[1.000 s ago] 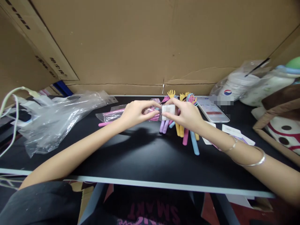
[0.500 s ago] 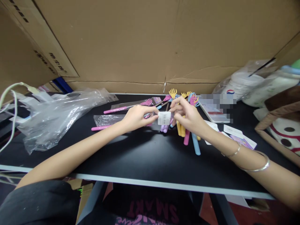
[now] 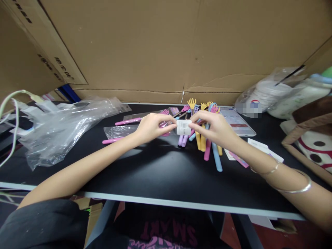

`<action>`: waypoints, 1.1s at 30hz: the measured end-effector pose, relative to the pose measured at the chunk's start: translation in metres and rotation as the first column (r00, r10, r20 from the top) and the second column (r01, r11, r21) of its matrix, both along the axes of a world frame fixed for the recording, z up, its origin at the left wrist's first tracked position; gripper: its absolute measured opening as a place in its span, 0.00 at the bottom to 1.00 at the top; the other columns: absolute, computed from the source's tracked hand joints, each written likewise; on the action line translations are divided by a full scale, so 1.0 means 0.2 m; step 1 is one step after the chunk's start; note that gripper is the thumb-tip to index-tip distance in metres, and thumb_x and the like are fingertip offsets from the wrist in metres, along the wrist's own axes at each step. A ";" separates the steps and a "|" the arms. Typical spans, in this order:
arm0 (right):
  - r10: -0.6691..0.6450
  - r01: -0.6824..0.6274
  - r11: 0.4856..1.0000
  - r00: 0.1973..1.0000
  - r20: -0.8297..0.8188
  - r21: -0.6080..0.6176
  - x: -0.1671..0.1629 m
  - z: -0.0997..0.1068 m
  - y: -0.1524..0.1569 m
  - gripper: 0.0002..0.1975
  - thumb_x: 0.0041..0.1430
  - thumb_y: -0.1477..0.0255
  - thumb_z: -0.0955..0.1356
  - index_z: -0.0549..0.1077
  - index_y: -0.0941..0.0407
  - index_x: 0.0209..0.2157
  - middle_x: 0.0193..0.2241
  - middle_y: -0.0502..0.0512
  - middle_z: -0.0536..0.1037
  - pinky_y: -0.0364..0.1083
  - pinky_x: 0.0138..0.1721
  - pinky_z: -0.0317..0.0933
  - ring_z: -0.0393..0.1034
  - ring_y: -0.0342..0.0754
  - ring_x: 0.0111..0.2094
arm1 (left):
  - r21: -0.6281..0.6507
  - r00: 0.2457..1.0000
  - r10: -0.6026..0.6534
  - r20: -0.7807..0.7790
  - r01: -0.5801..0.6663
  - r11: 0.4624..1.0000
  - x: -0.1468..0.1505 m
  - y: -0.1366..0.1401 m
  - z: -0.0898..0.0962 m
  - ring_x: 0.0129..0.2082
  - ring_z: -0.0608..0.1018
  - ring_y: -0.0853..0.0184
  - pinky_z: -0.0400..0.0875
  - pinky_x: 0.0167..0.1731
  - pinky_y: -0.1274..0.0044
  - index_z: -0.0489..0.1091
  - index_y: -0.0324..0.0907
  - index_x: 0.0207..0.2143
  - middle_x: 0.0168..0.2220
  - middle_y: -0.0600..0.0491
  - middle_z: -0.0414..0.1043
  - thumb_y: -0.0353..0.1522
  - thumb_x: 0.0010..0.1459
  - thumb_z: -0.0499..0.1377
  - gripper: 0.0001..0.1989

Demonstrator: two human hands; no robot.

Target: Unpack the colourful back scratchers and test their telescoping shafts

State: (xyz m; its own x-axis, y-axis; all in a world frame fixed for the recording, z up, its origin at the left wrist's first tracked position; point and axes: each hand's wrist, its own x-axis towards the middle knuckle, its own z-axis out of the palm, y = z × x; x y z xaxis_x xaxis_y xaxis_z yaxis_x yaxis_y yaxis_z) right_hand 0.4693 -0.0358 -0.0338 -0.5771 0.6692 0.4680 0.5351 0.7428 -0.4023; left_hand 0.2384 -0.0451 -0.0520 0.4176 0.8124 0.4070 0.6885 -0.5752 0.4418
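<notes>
While the left hand (image 3: 151,126) and the right hand (image 3: 214,127) pinch the white card (image 3: 184,128) between them above the table (image 3: 145,180), two pink sticks (image 3: 128,121) seem already partly sleeved; the coloured pile (image 3: 203,141) looks still unsleeved.

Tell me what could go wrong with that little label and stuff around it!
The label, pinched at its sides by the left grip and right grip, might crease or tear if pulled too hard.
The back scratchers lie bunched close by, so a bump could roll some.
The right forearm is near the cards, so it might brush them.
</notes>
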 end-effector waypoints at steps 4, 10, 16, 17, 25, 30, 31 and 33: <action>-0.122 0.103 0.984 0.985 0.122 0.147 0.15 0.13 -0.06 0.10 0.61 0.63 0.63 0.69 0.54 0.31 0.30 0.55 0.76 0.48 0.33 0.62 0.70 0.49 0.32 | 0.005 1.000 0.025 0.008 -0.025 1.000 -0.02 0.01 0.03 0.23 0.69 0.73 0.55 0.25 0.80 0.77 0.47 0.35 0.27 0.59 0.76 0.44 0.59 0.55 0.14; -0.406 0.197 0.845 0.842 0.357 0.497 0.55 0.08 -0.19 0.26 0.62 0.48 0.54 0.69 0.50 0.26 0.27 0.56 0.75 0.48 0.21 0.54 0.69 0.55 0.32 | 0.076 0.996 0.087 -0.004 -0.086 0.993 -0.07 0.06 0.06 0.22 0.68 0.73 0.55 0.25 0.81 0.76 0.46 0.34 0.25 0.59 0.74 0.42 0.58 0.56 0.13; -0.337 0.147 0.915 0.790 0.513 0.375 0.66 -0.03 -0.22 0.27 0.56 0.43 0.57 0.72 0.50 0.32 0.30 0.57 0.76 0.52 0.25 0.60 0.71 0.60 0.33 | 0.196 0.973 0.056 0.224 -0.101 0.975 -0.04 0.09 0.22 0.25 0.68 0.72 0.57 0.25 0.79 0.73 0.42 0.32 0.25 0.57 0.70 0.44 0.58 0.56 0.15; -0.332 0.160 0.922 0.796 0.506 0.353 0.63 -0.01 -0.22 0.28 0.54 0.42 0.58 0.72 0.50 0.36 0.33 0.57 0.76 0.53 0.26 0.62 0.71 0.61 0.35 | 0.204 0.945 0.012 0.325 -0.082 0.976 -0.03 0.10 0.26 0.27 0.69 0.71 0.59 0.26 0.79 0.72 0.43 0.32 0.26 0.57 0.70 0.45 0.58 0.56 0.15; 0.037 -0.017 0.995 0.976 0.214 -0.096 0.02 0.05 -0.19 0.12 0.60 0.62 0.64 0.66 0.52 0.43 0.42 0.55 0.76 0.49 0.41 0.65 0.72 0.52 0.42 | -0.150 0.399 0.166 0.902 -0.071 0.986 -0.06 0.39 0.44 0.21 0.67 0.70 0.60 0.19 0.77 0.66 0.51 0.37 0.27 0.57 0.67 0.43 0.62 0.51 0.09; 0.122 -0.113 0.952 0.992 0.015 -0.284 -0.20 -0.10 -0.11 0.15 0.55 0.67 0.68 0.60 0.54 0.41 0.41 0.58 0.73 0.48 0.39 0.65 0.71 0.48 0.38 | -0.206 0.238 0.219 0.946 -0.079 0.975 -0.07 0.50 0.37 0.22 0.69 0.72 0.62 0.22 0.78 0.65 0.47 0.38 0.25 0.57 0.66 0.48 0.62 0.50 0.16; 0.093 -0.098 0.953 0.995 -0.031 -0.288 -0.21 -0.12 -0.08 0.16 0.54 0.68 0.68 0.58 0.54 0.40 0.40 0.58 0.73 0.48 0.38 0.65 0.71 0.48 0.37 | -0.223 0.182 0.235 0.955 -0.086 0.971 -0.06 0.50 0.37 0.23 0.69 0.72 0.63 0.22 0.79 0.65 0.47 0.38 0.25 0.57 0.66 0.48 0.63 0.49 0.16; 0.048 -0.088 0.936 0.991 -0.125 -0.342 -0.24 -0.16 -0.04 0.16 0.53 0.70 0.67 0.56 0.53 0.39 0.37 0.56 0.73 0.48 0.36 0.66 0.71 0.47 0.35 | -0.265 0.054 0.271 0.961 -0.093 0.960 -0.03 0.47 0.40 0.23 0.68 0.74 0.63 0.24 0.80 0.64 0.47 0.38 0.25 0.58 0.65 0.45 0.66 0.46 0.14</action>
